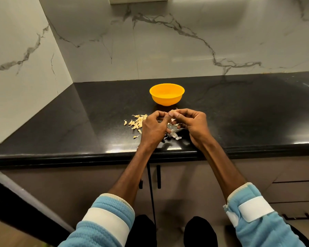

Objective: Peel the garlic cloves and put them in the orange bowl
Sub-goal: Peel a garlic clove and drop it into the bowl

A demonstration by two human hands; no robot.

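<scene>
An orange bowl [166, 94] stands on the black counter, just beyond my hands. My left hand [154, 128] and my right hand [191, 123] meet fingertip to fingertip above the counter and pinch a small garlic clove [173, 119] between them; the clove is mostly hidden by the fingers. A pile of several pale garlic cloves [136, 123] lies on the counter to the left of my left hand. Loose whitish garlic skins [174, 135] lie on the counter beneath my hands.
The black counter [239, 122] meets marble walls at the back and left, forming a corner. Its front edge runs just below my wrists. Cabinet doors with dark handles [158, 176] and drawers sit under the counter.
</scene>
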